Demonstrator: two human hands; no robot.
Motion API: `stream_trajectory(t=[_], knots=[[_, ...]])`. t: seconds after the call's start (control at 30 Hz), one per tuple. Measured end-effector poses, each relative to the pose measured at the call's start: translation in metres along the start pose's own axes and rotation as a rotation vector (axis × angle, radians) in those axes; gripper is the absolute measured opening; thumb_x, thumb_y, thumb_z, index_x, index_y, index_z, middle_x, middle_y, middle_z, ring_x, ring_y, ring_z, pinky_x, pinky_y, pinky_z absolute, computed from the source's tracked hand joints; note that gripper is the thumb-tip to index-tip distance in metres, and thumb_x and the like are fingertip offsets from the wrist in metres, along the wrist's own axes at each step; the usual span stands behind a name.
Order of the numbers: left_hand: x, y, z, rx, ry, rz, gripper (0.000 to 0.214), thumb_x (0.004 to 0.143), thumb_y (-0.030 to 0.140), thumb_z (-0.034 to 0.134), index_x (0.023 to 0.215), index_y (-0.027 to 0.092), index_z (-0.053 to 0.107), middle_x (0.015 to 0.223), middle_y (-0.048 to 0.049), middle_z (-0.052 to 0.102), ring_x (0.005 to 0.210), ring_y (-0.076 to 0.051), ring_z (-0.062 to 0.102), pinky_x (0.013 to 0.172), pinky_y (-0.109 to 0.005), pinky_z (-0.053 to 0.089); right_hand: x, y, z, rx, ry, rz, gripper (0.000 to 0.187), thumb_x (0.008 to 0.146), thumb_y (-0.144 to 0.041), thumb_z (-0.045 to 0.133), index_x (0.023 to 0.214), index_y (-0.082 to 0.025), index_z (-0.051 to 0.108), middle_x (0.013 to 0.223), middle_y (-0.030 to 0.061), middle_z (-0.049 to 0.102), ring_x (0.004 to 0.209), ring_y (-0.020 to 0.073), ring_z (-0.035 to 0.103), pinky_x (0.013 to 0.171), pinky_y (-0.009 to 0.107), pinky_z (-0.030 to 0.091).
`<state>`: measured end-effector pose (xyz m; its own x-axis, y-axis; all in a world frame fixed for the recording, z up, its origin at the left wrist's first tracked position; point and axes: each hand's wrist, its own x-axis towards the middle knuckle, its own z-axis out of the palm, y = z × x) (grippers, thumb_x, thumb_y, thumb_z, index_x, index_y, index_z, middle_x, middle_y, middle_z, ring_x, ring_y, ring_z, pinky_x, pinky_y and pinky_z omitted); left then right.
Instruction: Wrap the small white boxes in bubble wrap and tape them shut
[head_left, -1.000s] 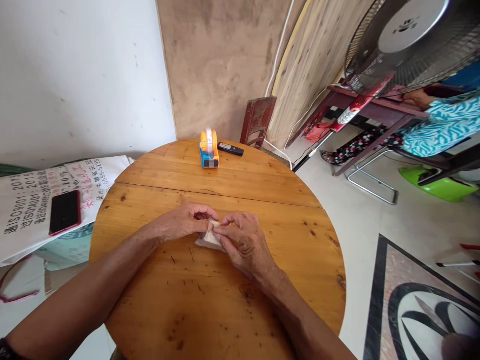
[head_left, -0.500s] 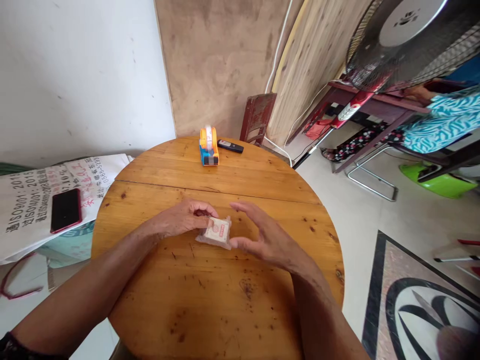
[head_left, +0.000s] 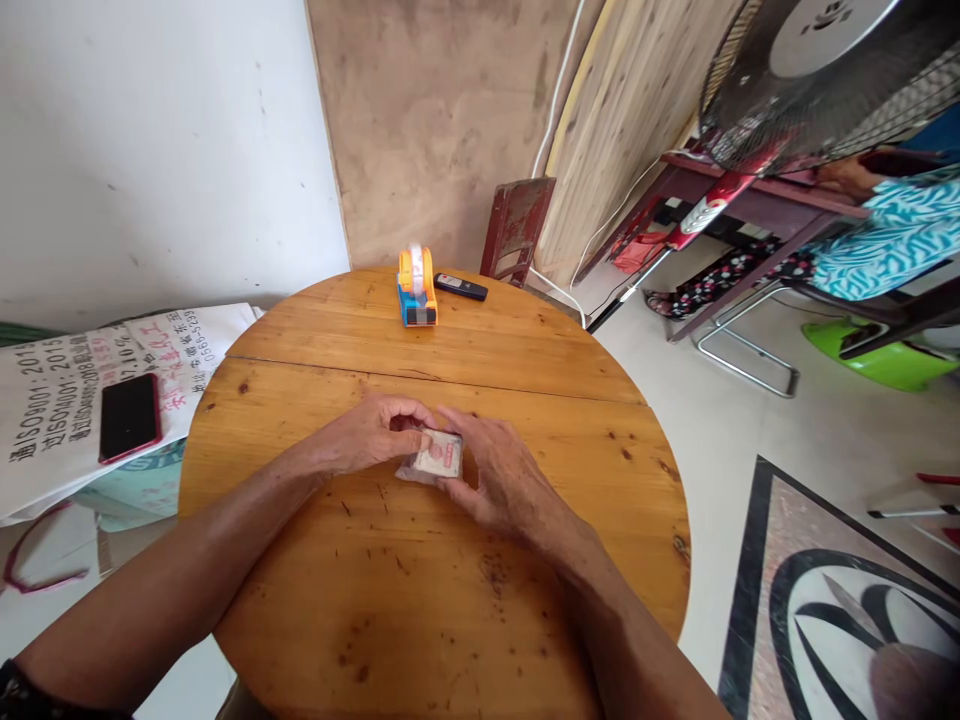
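A small flat packet (head_left: 438, 456) in clear wrap with a red-printed label lies on the round wooden table (head_left: 420, 570) near its middle. My left hand (head_left: 375, 432) is curled at the packet's left end, its fingertips pinching that edge. My right hand (head_left: 499, 475) has closed round the packet's right side, thumb at the near edge and fingers over the far edge. Both hands rest on the tabletop with the packet between them.
An orange and blue tape dispenser (head_left: 416, 286) and a black remote (head_left: 460, 288) sit at the table's far edge. A phone (head_left: 130, 416) lies on a printed sack (head_left: 67, 400) to the left. A fan (head_left: 832, 70), a bench and a seated person (head_left: 885, 235) are at right.
My right hand lifted off the packet and opened half a second ago. It has now come back and closed on the packet's right side. My left hand stayed put.
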<state>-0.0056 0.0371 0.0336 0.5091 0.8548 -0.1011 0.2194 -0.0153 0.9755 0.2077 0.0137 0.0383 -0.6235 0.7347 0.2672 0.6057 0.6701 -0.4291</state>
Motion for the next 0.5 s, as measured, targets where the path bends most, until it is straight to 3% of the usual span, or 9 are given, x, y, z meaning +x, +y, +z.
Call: stream_trajectory(t=[0.17,0.37,0.5], knots=[[0.001,-0.002,0.0,0.043,0.038,0.019,0.021,0.076,0.028,0.067,0.094,0.019,0.07,0.086,-0.0031,0.071,0.08,-0.018,0.064,0.07,-0.028,0.05,0.001,-0.002,0.0,-0.008,-0.006,0.002,0.06,0.075,-0.019,0.064,0.131,-0.024,0.046,0.118,0.0098,0.068,0.104,0.0271,0.062,0.089,0.041,0.043],[0.002,-0.005,-0.002,0.056,0.046,0.083,0.017,0.077,0.027,0.065,0.09,0.017,0.068,0.096,-0.0039,0.071,0.083,-0.017,0.063,0.073,-0.027,0.048,0.002,-0.001,0.0,-0.011,-0.025,0.0,0.063,0.075,-0.021,0.068,0.134,-0.021,0.046,0.123,0.0125,0.066,0.108,0.0288,0.062,0.091,0.045,0.044],[0.001,-0.004,-0.002,0.112,0.042,0.031,0.02,0.078,0.031,0.064,0.092,0.018,0.069,0.072,0.0009,0.064,0.063,-0.012,0.055,0.057,-0.023,0.04,-0.003,-0.002,-0.019,0.053,0.05,-0.012,0.063,0.08,-0.034,0.072,0.137,-0.022,0.048,0.13,0.0139,0.062,0.119,0.0306,0.056,0.1,0.05,0.042]])
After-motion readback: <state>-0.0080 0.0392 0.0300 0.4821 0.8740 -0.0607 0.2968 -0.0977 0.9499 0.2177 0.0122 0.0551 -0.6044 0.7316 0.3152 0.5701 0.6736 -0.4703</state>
